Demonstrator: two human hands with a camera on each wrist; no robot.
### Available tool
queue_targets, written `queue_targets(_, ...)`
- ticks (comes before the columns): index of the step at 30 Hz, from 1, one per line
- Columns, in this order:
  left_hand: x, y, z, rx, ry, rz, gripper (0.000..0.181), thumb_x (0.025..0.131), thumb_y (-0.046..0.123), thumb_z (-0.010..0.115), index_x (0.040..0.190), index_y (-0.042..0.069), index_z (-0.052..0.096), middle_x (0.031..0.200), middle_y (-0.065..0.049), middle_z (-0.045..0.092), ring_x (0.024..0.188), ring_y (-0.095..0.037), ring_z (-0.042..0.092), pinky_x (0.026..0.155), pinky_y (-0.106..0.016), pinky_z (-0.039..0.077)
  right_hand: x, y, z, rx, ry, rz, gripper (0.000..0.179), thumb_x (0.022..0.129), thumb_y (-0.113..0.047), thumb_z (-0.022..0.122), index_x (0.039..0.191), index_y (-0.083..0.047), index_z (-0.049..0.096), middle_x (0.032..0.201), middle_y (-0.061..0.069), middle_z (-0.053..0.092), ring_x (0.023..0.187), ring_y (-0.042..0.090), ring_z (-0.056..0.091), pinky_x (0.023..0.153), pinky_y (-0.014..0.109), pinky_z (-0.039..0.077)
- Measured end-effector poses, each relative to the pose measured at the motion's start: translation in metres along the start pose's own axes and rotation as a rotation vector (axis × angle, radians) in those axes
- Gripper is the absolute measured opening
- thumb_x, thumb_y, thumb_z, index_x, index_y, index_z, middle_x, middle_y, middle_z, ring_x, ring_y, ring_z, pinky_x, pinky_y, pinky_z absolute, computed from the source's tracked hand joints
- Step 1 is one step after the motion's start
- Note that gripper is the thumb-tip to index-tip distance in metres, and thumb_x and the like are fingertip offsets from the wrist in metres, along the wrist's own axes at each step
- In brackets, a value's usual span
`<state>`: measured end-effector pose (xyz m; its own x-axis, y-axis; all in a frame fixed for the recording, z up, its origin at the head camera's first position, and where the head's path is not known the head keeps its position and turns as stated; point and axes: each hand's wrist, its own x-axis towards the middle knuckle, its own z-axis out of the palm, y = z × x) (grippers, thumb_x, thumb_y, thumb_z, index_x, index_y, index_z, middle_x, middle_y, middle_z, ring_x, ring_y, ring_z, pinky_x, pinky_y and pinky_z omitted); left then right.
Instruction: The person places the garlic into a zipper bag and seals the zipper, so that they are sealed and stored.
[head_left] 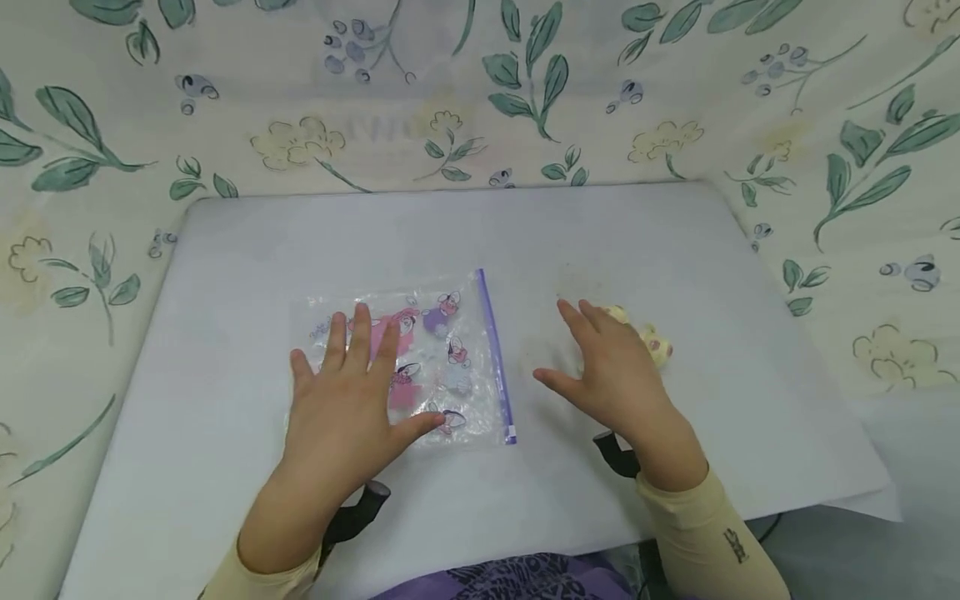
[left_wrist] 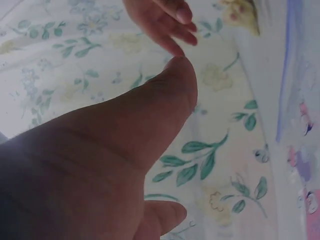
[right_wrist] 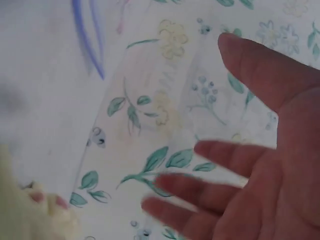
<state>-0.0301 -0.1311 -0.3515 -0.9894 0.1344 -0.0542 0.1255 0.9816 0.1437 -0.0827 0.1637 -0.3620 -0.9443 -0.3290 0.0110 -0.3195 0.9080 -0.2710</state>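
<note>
Zip bag [head_left: 453, 360]: I find it lying flat on the table [head_left: 555, 487], left of the middle, partly covered in my head view by the left hand [head_left: 348, 396]; clear plastic, printed with figures in pink, purple and pale blue.
Purple zip strip [head_left: 496, 358]: runs along the bag's right edge, with a small pale piece at its near end.
Yellow item [head_left: 657, 346]: on the table to the right of the bag, well apart from it; partly hidden by the right hand [head_left: 617, 367]. I note reddish spots and cannot tell what the item is.
Left grip: fingers and thumb spread apart, back of the hand toward the head camera, over the bag. I cannot tell whether it touches the plastic.
Right grip: fingers and thumb apart; my right wrist view shows the palm, with the yellow item at lower left, away from the fingertips.
Hand spacing: well apart in the head view; in the left wrist view they merely line up.
Wrist mounts: a black left mount [head_left: 360, 512] and a black right mount [head_left: 617, 457], each on the thumb side.
Sleeves: cream left sleeve [head_left: 273, 579]; cream right sleeve [head_left: 708, 533] bearing a small dark print.
Near edge: purple cloth [head_left: 517, 579] with a dark pattern.
Backdrop: pale fabric [head_left: 450, 83] beyond and beside the table, printed with green leaves, yellow flowers and bluish berries.
</note>
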Motion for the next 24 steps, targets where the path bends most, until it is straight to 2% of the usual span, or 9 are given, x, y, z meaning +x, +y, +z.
queue_targets(2,0.007,0.004,0.007,-0.01,-0.045,0.048,0.116,0.076,0.076,0.068,0.162,0.013,0.02,0.169,-0.021,0.004,0.156,-0.045,0.006,0.11,-0.082,0.014,-0.004,0.001,0.007,-0.002,-0.022,-0.066,0.083,0.086,-0.051,0.075,0.153,-0.013,0.044,0.145,0.017,0.057,0.133,0.036,0.056,0.106,0.055,0.049)
queue_targets(5,0.017,0.006,0.021,-0.038,-0.122,0.087,0.109,0.081,0.071,0.068,0.162,0.013,0.023,0.169,-0.021,0.008,0.155,-0.045,0.01,0.107,-0.082,0.022,-0.003,-0.005,0.023,-0.014,-0.13,-0.122,0.066,0.092,-0.044,0.071,0.147,-0.012,0.053,0.129,0.012,0.069,0.117,0.028,0.067,0.091,0.046,0.058)
queue_targets(8,0.024,0.006,0.038,-0.074,-0.17,0.099,0.105,0.082,0.063,0.072,0.16,0.01,0.027,0.168,-0.023,0.011,0.154,-0.047,0.013,0.103,-0.084,0.026,0.002,-0.013,0.042,-0.008,-0.233,-0.114,0.053,0.094,-0.039,0.068,0.139,-0.011,0.06,0.116,0.009,0.075,0.103,0.024,0.072,0.078,0.042,0.06)
queue_targets(11,0.027,0.006,0.056,-0.094,-0.215,0.101,0.102,0.082,0.058,0.075,0.159,0.009,0.03,0.167,-0.025,0.014,0.153,-0.049,0.016,0.1,-0.084,0.029,0.008,-0.016,0.058,0.062,-0.296,-0.087,0.049,0.094,-0.034,0.068,0.136,-0.009,0.063,0.101,0.005,0.074,0.087,0.019,0.069,0.07,0.037,0.056)
queue_targets(15,0.024,0.01,0.072,-0.088,-0.29,0.105,0.1,0.084,0.058,0.073,0.159,0.008,0.03,0.166,-0.027,0.015,0.152,-0.05,0.015,0.098,-0.086,0.029,0.014,-0.018,0.069,0.207,-0.35,-0.089,0.047,0.095,-0.031,0.067,0.135,-0.007,0.063,0.091,0.0,0.068,0.076,0.011,0.057,0.069,0.03,0.051)
queue_targets(20,0.024,0.015,0.077,-0.068,-0.259,0.136,0.097,0.085,0.059,0.071,0.158,0.009,0.032,0.166,-0.026,0.018,0.152,-0.051,0.017,0.097,-0.087,0.028,0.021,-0.015,0.072,0.384,-0.318,-0.093,0.037,0.095,-0.025,0.067,0.125,-0.004,0.068,0.09,0.0,0.067,0.077,0.011,0.057,0.072,0.028,0.051)
queue_targets(24,0.024,0.017,0.077,-0.083,-0.263,0.151,0.098,0.084,0.058,0.072,0.159,0.01,0.031,0.166,-0.025,0.018,0.152,-0.051,0.017,0.098,-0.087,0.027,0.025,-0.009,0.077,0.522,-0.354,-0.011,0.032,0.095,-0.024,0.064,0.119,-0.004,0.07,0.089,0.001,0.065,0.079,0.013,0.057,0.072,0.027,0.05)
